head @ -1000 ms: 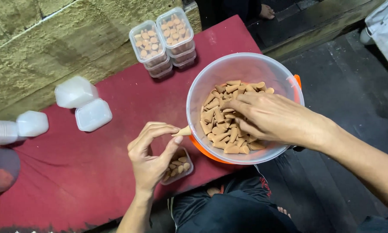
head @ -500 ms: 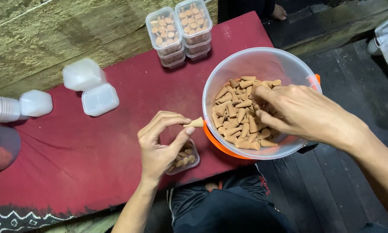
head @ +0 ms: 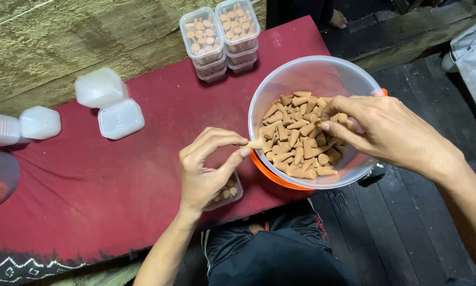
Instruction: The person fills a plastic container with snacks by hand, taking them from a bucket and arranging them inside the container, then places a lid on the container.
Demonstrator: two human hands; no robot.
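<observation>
Left hand (head: 206, 172): 1 small tan cone (head: 256, 143) is pinched between thumb and forefinger, held above a small clear plastic box (head: 231, 193) on the red cloth (head: 116, 180). Right hand (head: 378, 130): fingers are curled loosely among tan cones inside the clear round plastic tub (head: 301, 79); whether any are gripped cannot be told.

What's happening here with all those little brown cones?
A person sits at a red cloth-covered table. The left hand pinches one tan cone in its fingers, above a small clear plastic box partly filled with cones. The right hand reaches into a large clear plastic bowl of loose cones. Filled stacked boxes stand at the table's far edge.
</observation>
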